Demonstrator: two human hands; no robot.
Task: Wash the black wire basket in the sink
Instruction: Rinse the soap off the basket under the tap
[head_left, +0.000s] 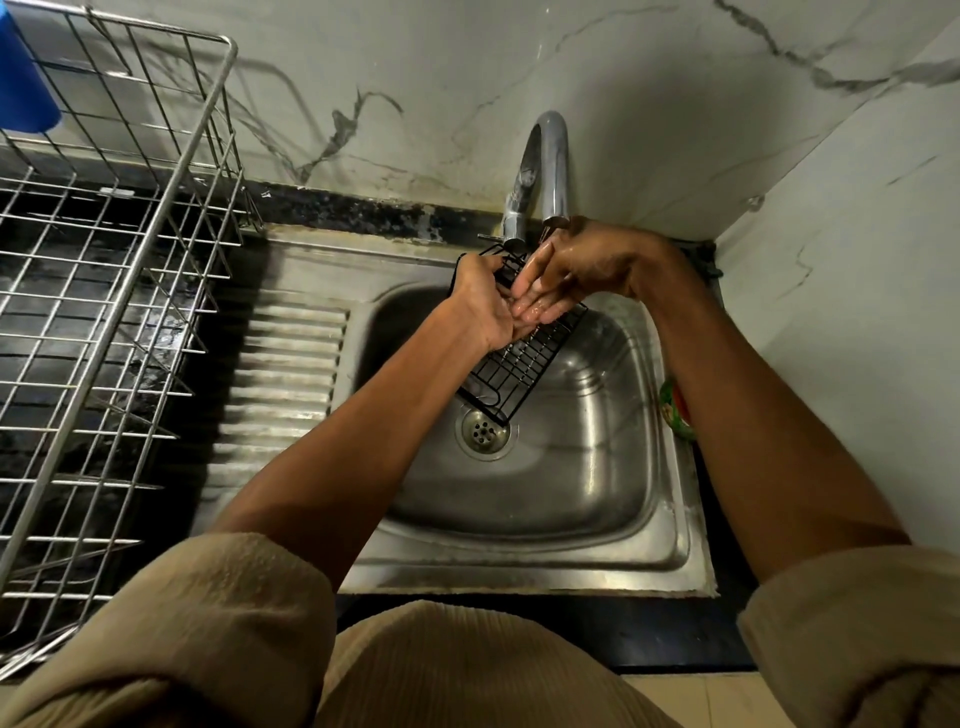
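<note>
The black wire basket (524, 353) is gripped at its far end by the left hand (480, 301), over the sink (597, 499); the right hand (582, 270) is laid on it, fingers straight.

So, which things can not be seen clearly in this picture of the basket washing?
- Head view: the far end of the black wire basket is hidden by both hands.
- Whether water runs from the faucet: its spout is covered by the right hand.
- The left hand fingers curl behind the wires, so their grip is partly hidden.
- The green object on the sink rim is hidden by the right forearm.
- The blue object is cut off by the left edge.
</note>
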